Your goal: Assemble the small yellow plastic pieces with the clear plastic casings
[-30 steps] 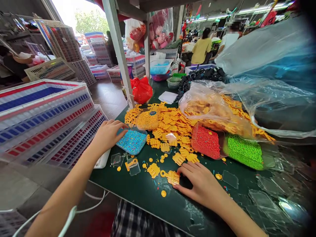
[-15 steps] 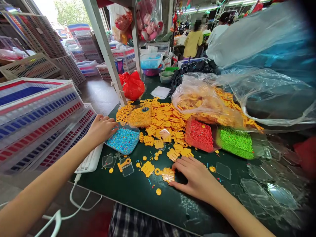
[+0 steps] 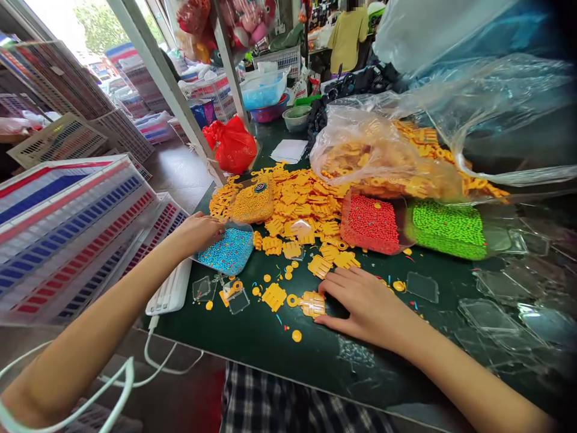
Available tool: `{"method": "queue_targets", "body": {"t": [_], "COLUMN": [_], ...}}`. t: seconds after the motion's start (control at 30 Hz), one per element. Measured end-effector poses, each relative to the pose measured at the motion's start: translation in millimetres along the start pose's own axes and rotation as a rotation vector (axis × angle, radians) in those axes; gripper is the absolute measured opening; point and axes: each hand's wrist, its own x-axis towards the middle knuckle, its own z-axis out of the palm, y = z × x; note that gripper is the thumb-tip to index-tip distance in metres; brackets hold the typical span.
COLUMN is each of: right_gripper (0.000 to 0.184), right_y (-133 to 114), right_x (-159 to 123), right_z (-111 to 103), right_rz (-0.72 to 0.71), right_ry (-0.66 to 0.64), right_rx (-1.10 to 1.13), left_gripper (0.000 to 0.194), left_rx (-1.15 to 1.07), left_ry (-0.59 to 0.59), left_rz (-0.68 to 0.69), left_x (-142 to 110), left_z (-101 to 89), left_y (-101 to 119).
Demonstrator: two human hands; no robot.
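My left hand [image 3: 198, 234] reaches over the left side of a clear tray of blue beads [image 3: 232, 249]. Its fingers are bent close together, and their tips are hard to make out against the beads. My right hand [image 3: 360, 307] rests on the table, its thumb and fingertips closed around the edge of a yellow plastic piece with a ring [image 3: 313, 304], which lies flat. Just left of that is another yellow plastic piece [image 3: 273, 297]. Beyond them, a heap of similar yellow pieces [image 3: 306, 195] spreads between a tray of yellow beads [image 3: 252, 203] and a tray of red beads [image 3: 372, 222].
Green beads fill a tray [image 3: 448, 228] on the right, near clear plastic covers [image 3: 482, 316]. A plastic bag of yellow pieces [image 3: 374, 150] lies behind. A white power strip [image 3: 169, 294] sits at the left edge, beside striped crates [image 3: 76, 240]. A post [image 3: 162, 84] rises beyond.
My left hand has moved slightly right, its fingers farther over the blue beads. My right hand still holds the same yellow piece. The camera view has shifted a little.
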Motion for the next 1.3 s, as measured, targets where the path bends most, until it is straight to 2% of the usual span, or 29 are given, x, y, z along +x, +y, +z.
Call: {"method": "queue_targets", "body": {"t": [0.23,0.33,0.4,0.5,0.57,0.6,0.7,0.77,0.83,1.03,1.3], "right_gripper": [0.026,0.026,0.027,0.028,0.029,0.03,0.035,0.038,0.04,0.036,0.036], "right_y": [-0.9,-0.9,-1.5,-3.0,-4.2,-4.7,-5.3,-4.8,-3.9,-2.2,-4.4], "right_x": [-0.9,-1.0,-0.8,-0.3,0.3,0.6,1.5,1.7,1.5,1.4,2.0], "right_z": [-0.1,0.1,-0.3,-2.0,-3.6,-4.5,-7.6,-10.0,-12.7,-18.9,-19.0], "right_rz": [0.01,0.014,0.015,0.026,0.035,0.041,0.07,0.079,0.075,0.072,0.09], "right_ry": [-0.001,-0.012,-0.019,-0.035,-0.05,-0.055,-0.069,-0.078,-0.081,-0.089,-0.097], "right_rx": [-0.009,-0.016,-0.026,-0.039,-0.042,-0.044,-0.049,-0.045,-0.039,-0.056,-0.049], "left_gripper": [0.024,0.019,0.018,0.018,0.016,0.014,0.016,0.013,0.01,0.012,0.016], "left_rx": [-0.045,-0.03,-0.052,-0.114,-0.166,-0.24,-0.378,-0.442,-0.499,-0.537,-0.575], "left_ry": [-0.019,-0.008,0.073,0.243,0.284,0.328,0.375,0.369,0.358,0.416,0.385], "left_rz": [-0.007,-0.033,-0.068,-0.075,-0.004,0.075,0.265,0.304,0.306,0.277,0.253], "left_x": [0.0,-5.9,-11.6,-19.1,-21.0,-20.7,-15.8,-10.4,-5.4,-1.0,-4.4], "left_z": [0.8,-11.0,-24.9,-47.3,-57.5,-60.1,-57.6,-49.8,-40.8,-24.0,-21.9], "left_y": [5.0,16.1,28.2,59.4,89.8,106.8,155.5,178.9,192.2,198.3,193.6]}}
